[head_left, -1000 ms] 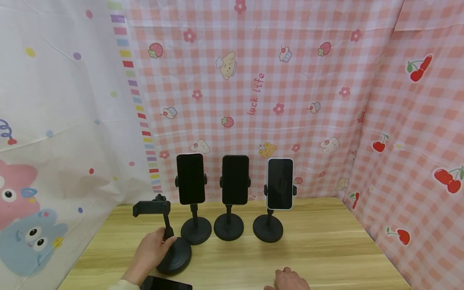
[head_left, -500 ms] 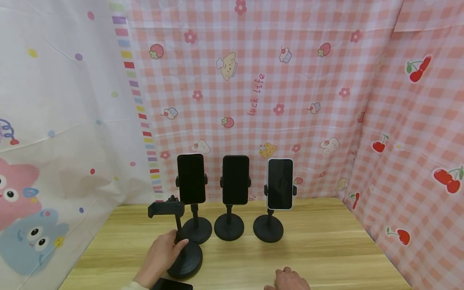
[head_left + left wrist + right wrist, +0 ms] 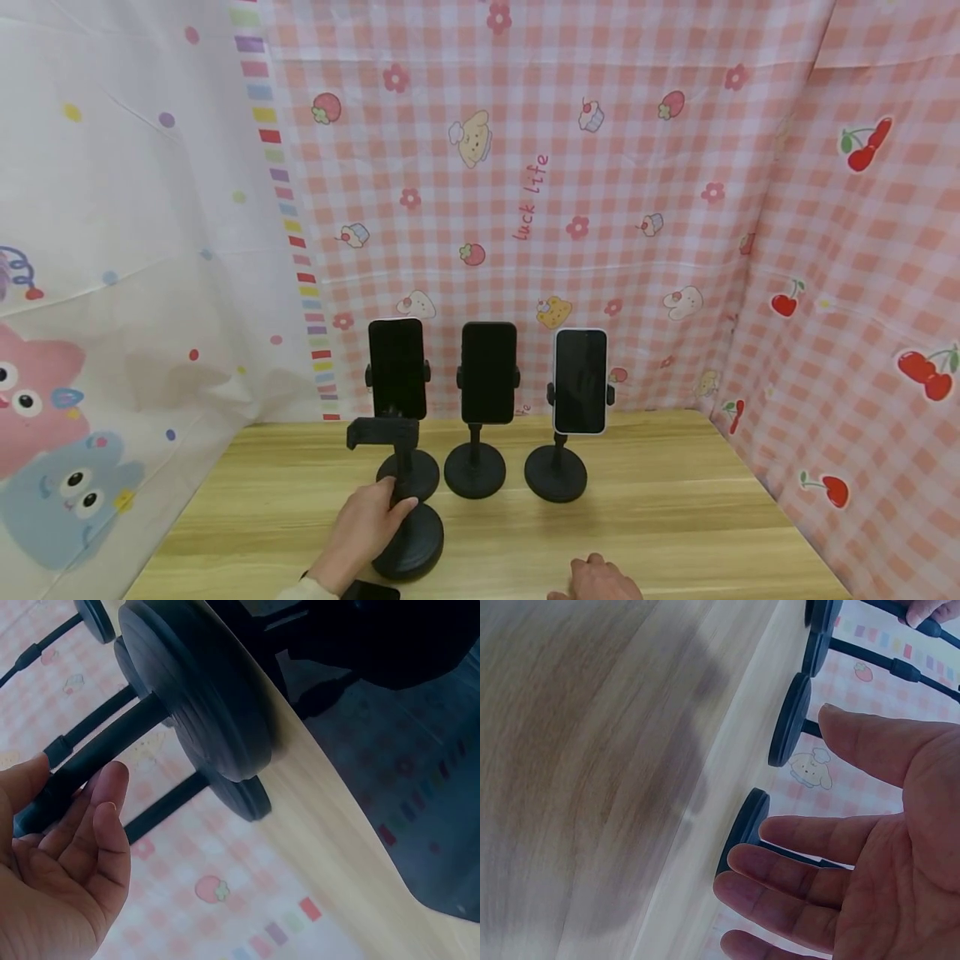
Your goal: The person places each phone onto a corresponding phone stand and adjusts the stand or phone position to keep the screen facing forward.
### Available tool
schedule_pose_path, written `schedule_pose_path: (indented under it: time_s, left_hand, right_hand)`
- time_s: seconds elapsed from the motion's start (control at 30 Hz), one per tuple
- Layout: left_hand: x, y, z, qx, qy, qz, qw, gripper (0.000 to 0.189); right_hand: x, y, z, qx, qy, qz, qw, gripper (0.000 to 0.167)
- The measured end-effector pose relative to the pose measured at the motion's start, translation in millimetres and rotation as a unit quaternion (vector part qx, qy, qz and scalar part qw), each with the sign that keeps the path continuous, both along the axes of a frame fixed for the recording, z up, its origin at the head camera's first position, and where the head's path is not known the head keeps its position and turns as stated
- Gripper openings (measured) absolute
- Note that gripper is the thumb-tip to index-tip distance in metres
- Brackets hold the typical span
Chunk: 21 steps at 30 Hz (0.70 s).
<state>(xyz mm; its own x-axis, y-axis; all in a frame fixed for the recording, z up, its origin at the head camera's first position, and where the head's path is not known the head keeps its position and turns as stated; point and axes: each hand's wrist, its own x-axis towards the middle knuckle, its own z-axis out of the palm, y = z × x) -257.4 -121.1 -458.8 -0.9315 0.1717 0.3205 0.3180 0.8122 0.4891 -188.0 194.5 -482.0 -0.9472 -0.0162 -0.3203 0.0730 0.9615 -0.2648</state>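
My left hand grips the stem of a black phone stand with a round base. Its clamp at the top holds no phone and overlaps the leftmost standing phone in the head view. In the left wrist view, thumb and fingers wrap round the stem just under the round base. A dark phone lies flat on the table by my left wrist, partly hidden by it. My right hand is over the front of the table, fingers extended and holding nothing, as the right wrist view shows.
Three more stands hold upright phones in a row at the back: a black phone, another black phone and a white-edged phone. They stand on a wooden table. Patterned cloth hangs behind and at both sides.
My left hand has carried the stand to the right, from left of the row to in front of the leftmost phone stand. The right hand has stayed in place.
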Motion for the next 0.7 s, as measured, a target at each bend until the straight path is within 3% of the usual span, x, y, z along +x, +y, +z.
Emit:
schedule_pose_path:
  time_s: [0.23,0.47,0.7]
  left_hand:
    - [-1.9,17.0,-1.5,-0.002,0.006,-0.018,0.9998,0.025]
    - [-2.7,31.9,-1.5,0.014,-0.016,-0.035,0.9992,0.023]
    - [-6.4,46.2,-6.0,0.017,0.008,-0.042,0.9989,0.022]
  right_hand:
    - [-1.1,-1,0.3,-0.005,-0.009,-0.007,0.9999,0.047]
    - [-1.0,-2,-0.5,0.0,-0.006,-0.009,0.9999,0.048]
    - [-1.7,-1,-1.2,-0.008,-0.013,-0.009,0.9998,0.047]
